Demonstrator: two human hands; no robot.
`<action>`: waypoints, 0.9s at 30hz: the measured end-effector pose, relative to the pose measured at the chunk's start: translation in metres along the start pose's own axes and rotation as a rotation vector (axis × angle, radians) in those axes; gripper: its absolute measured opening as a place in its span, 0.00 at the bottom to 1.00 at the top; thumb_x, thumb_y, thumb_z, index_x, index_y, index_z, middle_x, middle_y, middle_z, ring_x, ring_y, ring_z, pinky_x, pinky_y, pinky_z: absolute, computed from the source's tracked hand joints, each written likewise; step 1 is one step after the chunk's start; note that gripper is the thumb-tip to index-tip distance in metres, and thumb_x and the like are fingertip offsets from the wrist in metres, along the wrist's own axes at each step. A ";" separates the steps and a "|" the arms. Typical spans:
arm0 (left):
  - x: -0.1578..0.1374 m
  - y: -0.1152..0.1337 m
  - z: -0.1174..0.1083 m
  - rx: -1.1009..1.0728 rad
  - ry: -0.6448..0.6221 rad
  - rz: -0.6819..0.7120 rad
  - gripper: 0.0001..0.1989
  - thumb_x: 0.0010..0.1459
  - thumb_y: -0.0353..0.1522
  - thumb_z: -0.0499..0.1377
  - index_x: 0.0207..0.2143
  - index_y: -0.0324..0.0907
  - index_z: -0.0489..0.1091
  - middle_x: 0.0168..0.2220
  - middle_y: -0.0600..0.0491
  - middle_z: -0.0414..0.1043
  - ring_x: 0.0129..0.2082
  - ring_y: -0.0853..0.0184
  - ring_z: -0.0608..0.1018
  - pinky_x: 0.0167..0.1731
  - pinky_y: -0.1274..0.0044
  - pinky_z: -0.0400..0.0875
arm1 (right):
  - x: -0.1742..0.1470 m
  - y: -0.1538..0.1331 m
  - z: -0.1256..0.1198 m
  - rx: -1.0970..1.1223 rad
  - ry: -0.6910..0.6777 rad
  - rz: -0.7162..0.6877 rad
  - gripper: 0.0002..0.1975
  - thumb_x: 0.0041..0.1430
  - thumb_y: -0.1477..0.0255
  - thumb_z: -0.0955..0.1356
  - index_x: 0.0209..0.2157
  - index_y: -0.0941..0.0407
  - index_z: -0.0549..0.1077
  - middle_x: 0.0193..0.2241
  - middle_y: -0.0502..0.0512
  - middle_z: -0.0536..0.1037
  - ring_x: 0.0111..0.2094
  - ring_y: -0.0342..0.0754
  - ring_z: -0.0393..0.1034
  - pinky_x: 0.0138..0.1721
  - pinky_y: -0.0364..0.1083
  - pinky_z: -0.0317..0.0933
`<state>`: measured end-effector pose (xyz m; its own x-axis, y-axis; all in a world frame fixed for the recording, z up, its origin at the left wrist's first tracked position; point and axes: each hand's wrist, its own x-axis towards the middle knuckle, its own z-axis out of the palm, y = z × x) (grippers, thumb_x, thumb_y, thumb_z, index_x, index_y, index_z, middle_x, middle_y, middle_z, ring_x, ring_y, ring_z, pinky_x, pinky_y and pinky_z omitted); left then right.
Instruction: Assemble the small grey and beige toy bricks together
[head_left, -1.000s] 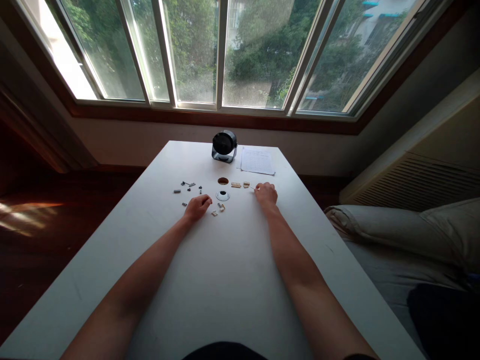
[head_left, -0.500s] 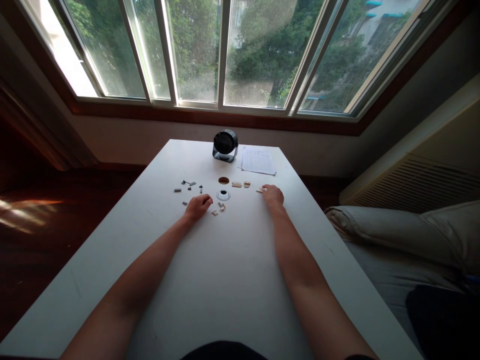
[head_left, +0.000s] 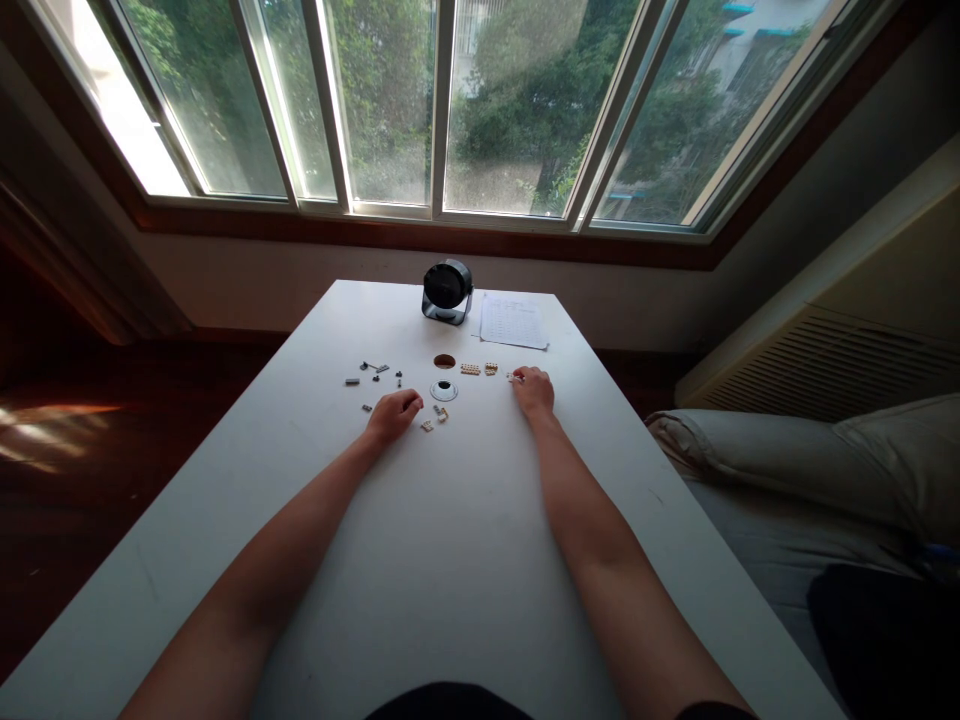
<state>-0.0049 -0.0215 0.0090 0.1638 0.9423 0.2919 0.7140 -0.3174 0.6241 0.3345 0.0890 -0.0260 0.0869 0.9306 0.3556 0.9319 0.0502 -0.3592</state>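
Observation:
My left hand (head_left: 394, 415) rests on the white table (head_left: 480, 540) with its fingers curled closed; whatever it may hold is hidden. Just to its right lie small tan and grey pieces (head_left: 441, 414), and a tan piece (head_left: 427, 426) sits nearer me. Farther right, my right hand (head_left: 534, 390) has its fingertips closed at a small tan piece (head_left: 512, 377), partly covered by the fingers. Left of that piece, tan toy-brick-like pieces (head_left: 470, 369) form a row with another tan cluster (head_left: 490, 368). Several small grey pieces (head_left: 352, 382) are scattered beyond my left hand.
A round hole (head_left: 444, 361) opens in the tabletop, with a white ring-shaped cover (head_left: 443, 391) in front of it. A small black fan (head_left: 448, 287) and a printed sheet (head_left: 514, 321) stand and lie at the far end. A bed (head_left: 750, 510) is to the right.
My right hand has shifted left toward the tan cluster, its fingertips staying at the small tan piece. My left hand stays nearly still. The view has moved slightly.

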 end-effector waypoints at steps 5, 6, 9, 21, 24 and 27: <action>0.000 -0.001 0.001 -0.006 0.000 0.013 0.13 0.62 0.36 0.51 0.33 0.43 0.74 0.29 0.53 0.75 0.30 0.67 0.73 0.34 0.76 0.64 | -0.002 -0.003 0.001 -0.001 0.038 0.030 0.12 0.60 0.71 0.66 0.46 0.53 0.75 0.44 0.59 0.73 0.48 0.54 0.62 0.49 0.49 0.58; 0.000 -0.001 0.001 -0.007 -0.001 0.014 0.13 0.62 0.36 0.51 0.33 0.43 0.74 0.29 0.54 0.75 0.30 0.67 0.73 0.33 0.76 0.64 | -0.002 -0.003 0.001 -0.008 0.052 0.049 0.12 0.60 0.71 0.66 0.46 0.53 0.75 0.44 0.60 0.72 0.48 0.54 0.61 0.49 0.49 0.57; 0.000 0.000 0.000 -0.007 -0.005 0.012 0.13 0.62 0.37 0.50 0.33 0.43 0.74 0.30 0.53 0.75 0.30 0.66 0.73 0.33 0.76 0.64 | -0.001 -0.003 0.002 -0.020 0.055 0.098 0.12 0.60 0.71 0.66 0.45 0.52 0.75 0.44 0.59 0.72 0.47 0.54 0.62 0.48 0.49 0.57; -0.001 0.002 -0.001 -0.003 -0.007 0.006 0.13 0.62 0.36 0.51 0.33 0.44 0.74 0.30 0.53 0.76 0.31 0.66 0.74 0.33 0.76 0.65 | -0.003 -0.009 -0.001 0.012 0.019 0.046 0.10 0.60 0.73 0.65 0.43 0.54 0.75 0.42 0.59 0.73 0.45 0.53 0.63 0.49 0.50 0.58; 0.000 0.002 -0.001 0.013 -0.010 -0.008 0.13 0.62 0.37 0.51 0.33 0.43 0.74 0.30 0.53 0.75 0.30 0.66 0.74 0.34 0.76 0.65 | -0.003 -0.012 -0.003 0.018 0.021 0.057 0.07 0.61 0.72 0.65 0.40 0.54 0.74 0.40 0.59 0.73 0.43 0.52 0.64 0.47 0.49 0.58; -0.001 0.002 -0.001 0.020 -0.008 0.005 0.13 0.62 0.37 0.51 0.34 0.43 0.74 0.30 0.53 0.75 0.31 0.66 0.74 0.35 0.76 0.65 | -0.004 -0.014 -0.004 0.010 0.025 0.068 0.06 0.62 0.71 0.64 0.37 0.55 0.73 0.39 0.59 0.74 0.42 0.52 0.64 0.45 0.48 0.58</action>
<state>-0.0045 -0.0225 0.0105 0.1732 0.9415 0.2890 0.7267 -0.3203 0.6077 0.3222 0.0830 -0.0183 0.1585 0.9225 0.3519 0.9200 -0.0086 -0.3918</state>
